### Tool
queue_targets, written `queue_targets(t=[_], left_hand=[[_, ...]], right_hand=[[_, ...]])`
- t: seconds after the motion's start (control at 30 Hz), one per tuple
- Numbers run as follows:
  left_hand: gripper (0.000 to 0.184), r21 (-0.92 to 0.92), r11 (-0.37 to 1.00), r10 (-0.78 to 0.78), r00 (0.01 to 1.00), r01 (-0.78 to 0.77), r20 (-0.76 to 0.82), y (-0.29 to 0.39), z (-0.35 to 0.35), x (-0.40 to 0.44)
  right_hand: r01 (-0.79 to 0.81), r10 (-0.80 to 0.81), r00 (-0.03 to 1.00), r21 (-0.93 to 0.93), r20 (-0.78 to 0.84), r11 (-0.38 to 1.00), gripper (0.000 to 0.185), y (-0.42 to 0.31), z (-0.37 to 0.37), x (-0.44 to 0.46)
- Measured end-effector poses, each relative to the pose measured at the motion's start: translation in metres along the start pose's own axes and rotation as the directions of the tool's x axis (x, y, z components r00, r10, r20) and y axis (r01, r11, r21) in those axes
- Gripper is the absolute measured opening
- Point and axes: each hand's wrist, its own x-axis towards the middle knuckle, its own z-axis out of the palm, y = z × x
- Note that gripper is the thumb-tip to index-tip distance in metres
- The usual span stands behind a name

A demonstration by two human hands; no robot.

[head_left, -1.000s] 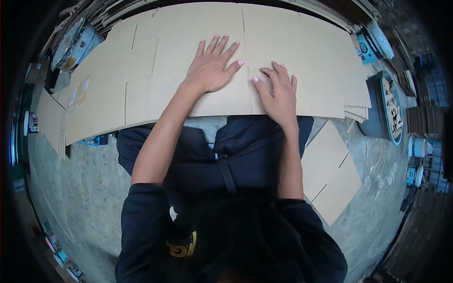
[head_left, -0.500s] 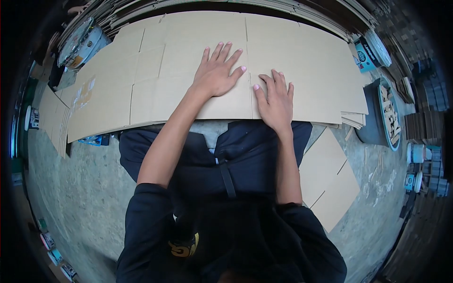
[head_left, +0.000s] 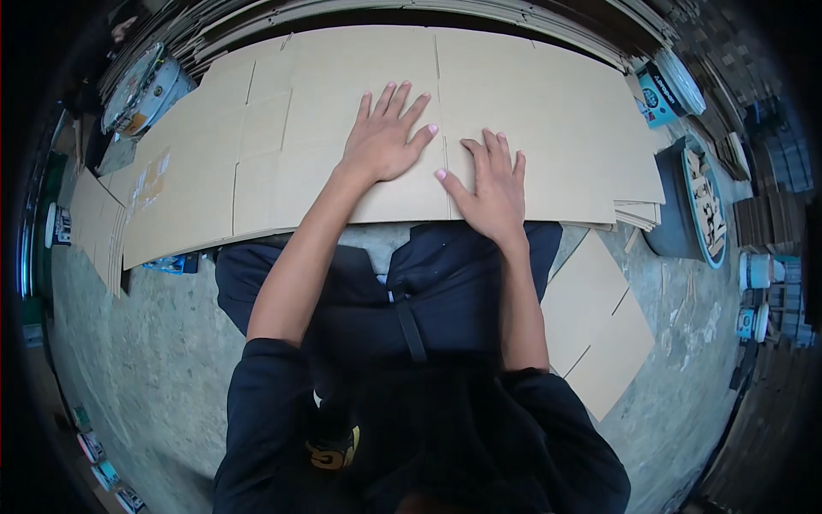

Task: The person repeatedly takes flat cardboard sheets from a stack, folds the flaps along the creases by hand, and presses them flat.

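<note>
Flat cardboard sheets (head_left: pixel 531 94) lie stacked across the front of my lap, with thin slits cut in the top sheet. My left hand (head_left: pixel 383 141) rests palm down on the top sheet, left of the middle slits, its fingers spread. To its right, my right hand (head_left: pixel 492 184) lies on the same sheet near the edge closest to me, fingers apart and thumb stretched toward the middle slit. Neither hand holds anything. Clear tape (head_left: pixel 152 180) shows on the cardboard at the left.
A bucket (head_left: pixel 147 90) stands at the back left, a blue and white one (head_left: pixel 664 90) at the back right. A dark tub (head_left: pixel 685 201) at the right holds cardboard scraps. Another cardboard sheet (head_left: pixel 599 325) lies on the floor beside my right leg. Part of another person's hand shows at the top left.
The view has shifted slightly. My left hand stays spread on the cardboard. My right thumb has moved out to the left, away from the fingers, since half a second ago.
</note>
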Motion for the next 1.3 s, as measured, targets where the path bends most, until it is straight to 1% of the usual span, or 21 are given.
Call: queue_targets(t=[0.07, 0.17, 0.43, 0.53, 0.63, 0.67, 0.73, 0.77, 0.8, 0.83, 0.87, 0.9, 0.93, 0.97, 1.03, 1.1, 1.13, 1.23, 1.27, 1.3], left_hand=[[0.070, -0.008, 1.000, -0.001, 1.000, 0.001, 0.004, 0.002, -0.002, -0.001], [0.070, -0.019, 1.000, -0.007, 1.000, 0.007, 0.003, 0.002, -0.004, -0.001], [0.070, -0.018, 1.000, -0.015, 0.999, 0.014, -0.031, 0.006, 0.001, -0.008], [0.071, -0.020, 0.999, -0.026, 1.000, 0.026, -0.003, 0.012, -0.001, -0.016], [0.066, -0.007, 1.000, -0.026, 0.995, 0.025, -0.095, 0.019, -0.005, -0.028], [0.061, -0.078, 0.997, -0.023, 0.990, 0.013, -0.139, 0.023, -0.006, -0.036], [0.049, -0.218, 0.976, -0.023, 0.975, -0.026, -0.222, 0.039, -0.031, -0.057], [0.037, -0.395, 0.917, -0.070, 0.956, -0.051, -0.285, 0.053, -0.038, -0.072], [0.026, -0.559, 0.825, -0.130, 0.934, -0.083, -0.332, 0.071, -0.047, -0.089], [0.016, -0.679, 0.732, -0.218, 0.925, -0.055, -0.310, 0.096, -0.063, -0.109], [0.022, -0.763, 0.643, -0.185, 0.952, -0.070, -0.243, 0.105, -0.059, -0.133], [0.030, -0.779, 0.626, -0.112, 0.985, -0.030, -0.128, 0.108, -0.049, -0.155], [0.036, -0.914, 0.400, -0.090, 0.995, 0.069, 0.035, 0.115, -0.030, -0.171], [0.064, -0.948, 0.166, -0.054, 0.963, 0.271, 0.265, 0.123, -0.011, -0.177], [0.083, -0.852, -0.081, 0.056, 0.856, 0.516, 0.513, 0.116, 0.018, -0.172], [0.089, -0.884, -0.076, -0.001, 0.886, 0.462, 0.463, 0.108, 0.041, -0.157], [0.078, -0.874, -0.138, -0.015, 0.881, 0.466, 0.473, 0.105, 0.049, -0.148], [0.069, -0.935, -0.135, -0.132, 0.929, 0.329, 0.346, 0.109, 0.057, -0.130], [0.060, -0.929, -0.173, -0.100, 0.932, 0.327, 0.347, 0.108, 0.056, -0.129], [0.060, -0.931, -0.184, -0.105, 0.935, 0.316, 0.338, 0.109, 0.056, -0.128]], right_hand=[[0.024, -0.024, 1.000, 0.023, 0.020, 0.999, 0.076, 0.000, -0.005, -0.001], [0.037, -0.038, 0.998, 0.024, 0.043, 0.999, 0.082, 0.001, -0.008, -0.001], [0.054, -0.053, 0.996, -0.009, 0.073, 0.999, 0.084, 0.003, -0.011, -0.004], [0.059, -0.058, 0.994, -0.003, 0.090, 0.998, 0.084, 0.004, -0.017, -0.012], [0.062, -0.062, 0.994, 0.007, 0.090, 0.998, 0.083, 0.003, -0.018, -0.019], [0.060, -0.060, 0.994, 0.009, 0.087, 0.998, 0.083, 0.003, -0.018, -0.021], [0.072, -0.073, 0.994, 0.013, 0.079, 0.997, 0.082, 0.004, -0.018, -0.021], [0.076, -0.077, 0.994, 0.014, 0.077, 0.997, 0.081, 0.004, -0.018, -0.020], [0.077, -0.078, 0.994, 0.013, 0.074, 0.997, 0.081, 0.004, -0.019, -0.020], [0.077, -0.078, 0.994, 0.012, 0.075, 0.997, 0.080, 0.004, -0.020, -0.020], [0.079, -0.080, 0.994, 0.012, 0.076, 0.997, 0.080, 0.003, -0.020, -0.020], [0.077, -0.077, 0.994, 0.004, 0.077, 0.997, 0.080, 0.003, -0.021, -0.020], [0.079, -0.078, 0.994, -0.004, 0.078, 0.997, 0.079, 0.002, -0.022, -0.019], [0.083, -0.082, 0.993, -0.010, 0.081, 0.996, 0.079, 0.002, -0.021, -0.019], [0.085, -0.084, 0.994, -0.007, 0.073, 0.996, 0.079, 0.003, -0.020, -0.020], [0.099, -0.098, 0.993, -0.005, 0.071, 0.995, 0.080, 0.003, -0.019, -0.017], [0.103, -0.103, 0.992, -0.008, 0.074, 0.995, 0.080, 0.003, -0.019, -0.017], [0.123, -0.124, 0.990, 0.010, 0.061, 0.992, 0.076, 0.004, -0.020, -0.018], [0.128, -0.129, 0.990, 0.021, 0.049, 0.992, 0.074, 0.004, -0.020, -0.017], [0.113, -0.116, 0.993, 0.084, 0.032, 0.990, 0.068, 0.006, -0.020, -0.014]])
